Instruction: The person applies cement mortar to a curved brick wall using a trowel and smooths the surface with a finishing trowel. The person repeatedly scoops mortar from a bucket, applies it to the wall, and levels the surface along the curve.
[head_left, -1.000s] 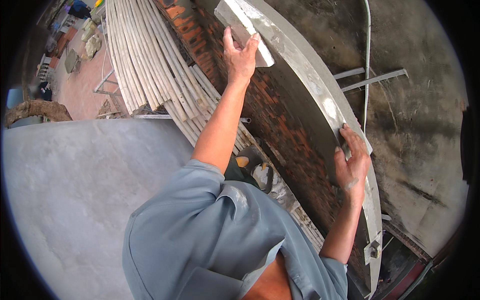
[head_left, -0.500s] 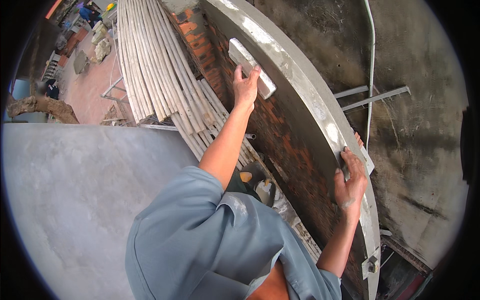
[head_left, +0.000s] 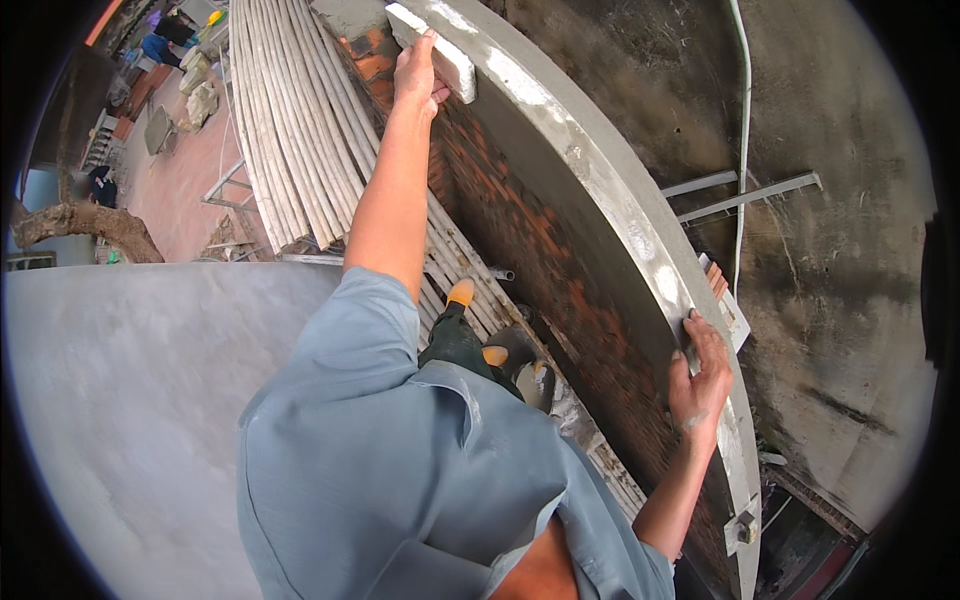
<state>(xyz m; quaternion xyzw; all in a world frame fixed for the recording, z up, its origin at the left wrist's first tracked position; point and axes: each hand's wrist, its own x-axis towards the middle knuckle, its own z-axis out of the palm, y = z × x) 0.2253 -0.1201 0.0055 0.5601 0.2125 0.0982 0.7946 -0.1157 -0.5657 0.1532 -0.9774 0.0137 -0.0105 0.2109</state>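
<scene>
My left hand (head_left: 416, 78) grips a white, block-shaped plastering float (head_left: 455, 68). The float lies against the grey mortar on the inner side of a curved brick wall (head_left: 570, 220), near the wall's far end. Lower right, my right hand (head_left: 703, 375) rests on the wall's top edge, over a pale, mortar-smeared strip (head_left: 640, 235). Its fingers stretch along the strip, with the thumb apart on the inner side. A small metal clamp (head_left: 742, 530) sits at the strip's near end.
Bamboo poles (head_left: 290, 120) form a platform left of the wall, under my orange-toed boots (head_left: 460, 292). A smooth grey surface (head_left: 150, 400) spreads at left. Beyond the wall, metal brackets (head_left: 750, 198) and a white pipe (head_left: 742, 130) stand before a stained wall. People (head_left: 165, 40) are far off.
My left hand has slid the float up and away along the wall toward its far end. My right hand stays at the top edge. More of my boots shows.
</scene>
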